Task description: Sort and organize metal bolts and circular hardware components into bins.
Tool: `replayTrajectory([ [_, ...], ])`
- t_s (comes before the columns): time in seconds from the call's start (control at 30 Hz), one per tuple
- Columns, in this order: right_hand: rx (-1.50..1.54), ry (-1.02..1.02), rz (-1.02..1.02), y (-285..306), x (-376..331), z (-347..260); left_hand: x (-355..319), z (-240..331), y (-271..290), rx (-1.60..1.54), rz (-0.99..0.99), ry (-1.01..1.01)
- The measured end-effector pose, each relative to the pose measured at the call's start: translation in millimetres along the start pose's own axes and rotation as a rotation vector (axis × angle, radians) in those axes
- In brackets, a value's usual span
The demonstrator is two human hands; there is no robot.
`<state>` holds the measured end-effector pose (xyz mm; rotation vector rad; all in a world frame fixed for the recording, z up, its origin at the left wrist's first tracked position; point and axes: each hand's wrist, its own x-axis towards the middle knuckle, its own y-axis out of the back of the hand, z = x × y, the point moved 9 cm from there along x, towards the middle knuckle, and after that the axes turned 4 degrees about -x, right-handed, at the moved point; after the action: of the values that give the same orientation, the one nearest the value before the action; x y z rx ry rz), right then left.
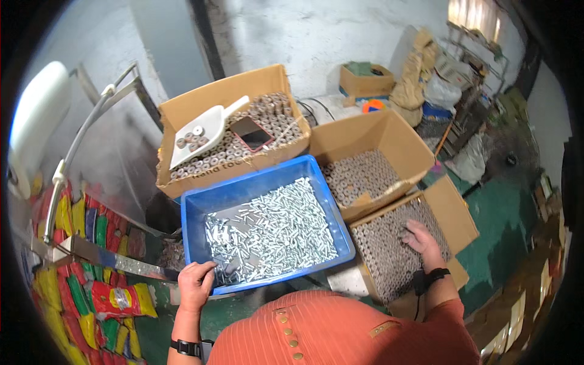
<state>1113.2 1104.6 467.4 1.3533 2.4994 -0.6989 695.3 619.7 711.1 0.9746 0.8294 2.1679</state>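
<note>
My left hand [196, 283] is at the near left corner of a blue plastic bin [196, 213], fingers curled inward over the rim; whatever they hold is hidden. Many small shiny metal pins [289, 225] lie loose inside the bin. To the right, my right hand [419, 238] reaches into an open cardboard box [450, 210] packed with short grey-brown hollow cylinders [386, 258]. Its fingers are bent together against the top layer, and anything between the fingertips is too small to make out.
Behind the bin, a cardboard box [222, 82] of similar cylinders carries a white scoop [210, 126] with several pieces and a dark flat rectangular thing [251, 134]. Another cylinder box [389, 137] stands beside it. A lamp arm [79, 143] and colourful bags [121, 299] are left.
</note>
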Motion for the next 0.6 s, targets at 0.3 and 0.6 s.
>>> replayTrajectory([
  [0.3, -1.056, 1.065, -0.224, -406.4, 64.0, -261.9, 3.2, -5.7, 2.1, -0.012, -0.001, -0.003],
  [0.6, -2.012, 1.075, -0.322, -578.6, 198.5, -198.2, -9.1, -25.4, 2.1, -0.109, 0.030, 0.014],
])
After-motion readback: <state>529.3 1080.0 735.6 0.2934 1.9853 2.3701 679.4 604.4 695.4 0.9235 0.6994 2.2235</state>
